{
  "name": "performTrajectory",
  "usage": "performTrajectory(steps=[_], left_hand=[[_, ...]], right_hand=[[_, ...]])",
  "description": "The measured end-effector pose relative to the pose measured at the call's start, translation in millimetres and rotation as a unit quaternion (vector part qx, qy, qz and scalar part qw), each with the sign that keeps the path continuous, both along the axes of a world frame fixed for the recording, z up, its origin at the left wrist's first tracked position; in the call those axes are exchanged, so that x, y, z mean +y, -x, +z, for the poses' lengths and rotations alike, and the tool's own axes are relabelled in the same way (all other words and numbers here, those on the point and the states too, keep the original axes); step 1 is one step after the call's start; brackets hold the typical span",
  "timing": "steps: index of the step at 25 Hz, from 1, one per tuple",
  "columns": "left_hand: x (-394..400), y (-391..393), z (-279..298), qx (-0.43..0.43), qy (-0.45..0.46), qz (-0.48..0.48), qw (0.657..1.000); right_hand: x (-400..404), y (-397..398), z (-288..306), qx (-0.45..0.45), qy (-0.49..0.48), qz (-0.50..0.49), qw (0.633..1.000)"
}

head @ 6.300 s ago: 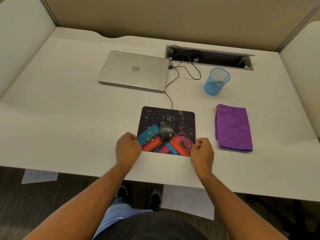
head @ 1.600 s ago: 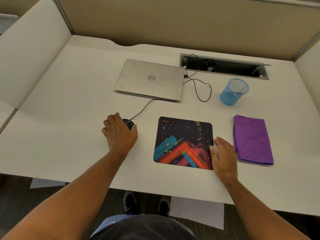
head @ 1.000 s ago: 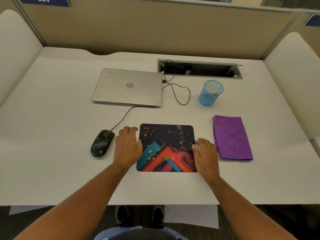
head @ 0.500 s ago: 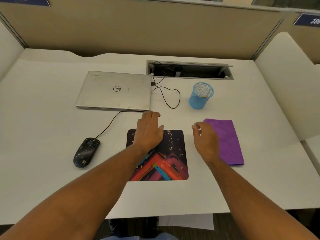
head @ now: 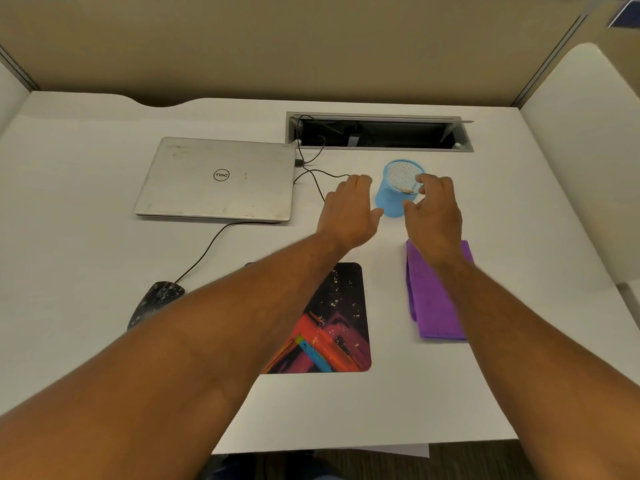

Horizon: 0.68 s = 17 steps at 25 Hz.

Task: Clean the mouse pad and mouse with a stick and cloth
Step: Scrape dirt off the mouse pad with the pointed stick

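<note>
Smooth white desk (head: 86, 237); open left hand (head: 348, 211) and right hand (head: 433, 213) flanking blue mesh cup (head: 393, 195).

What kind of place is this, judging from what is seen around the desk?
Most likely an office cubicle. Beige partition panels enclose a white desk, which has a built-in cable slot at its back. A closed laptop and a blue mesh pen cup stand on it.

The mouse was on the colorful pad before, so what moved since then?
The mouse was moved off the mouse pad to its left and let go. Both hands left the pad and reached the blue mesh cup: left hand beside it, right hand at its rim. Laptop and purple cloth stayed put.
</note>
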<state>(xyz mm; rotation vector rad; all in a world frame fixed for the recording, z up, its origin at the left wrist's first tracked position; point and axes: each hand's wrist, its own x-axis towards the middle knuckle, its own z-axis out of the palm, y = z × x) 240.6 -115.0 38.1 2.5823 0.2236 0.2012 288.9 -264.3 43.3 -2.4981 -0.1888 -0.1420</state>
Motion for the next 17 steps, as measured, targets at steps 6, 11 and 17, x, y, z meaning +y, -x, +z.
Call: performTrajectory(steps=[6, 11, 17], left_hand=[[-12.2, -38.9, 8.5, 0.024, 0.103, -0.054, 0.993], [-15.4, -59.2, 3.0, 0.064, 0.114, -0.069, 0.989], [-17.9, -68.3, -2.8, 0.077, 0.094, -0.074, 0.99]], right_hand=[[-3.9, -20.7, 0.4, 0.024, 0.027, 0.043, 0.998], [-4.9, -33.6, -1.0, 0.04, 0.049, 0.075, 0.995], [-2.7, -38.3, -6.5, 0.047, 0.069, 0.09, 0.992]])
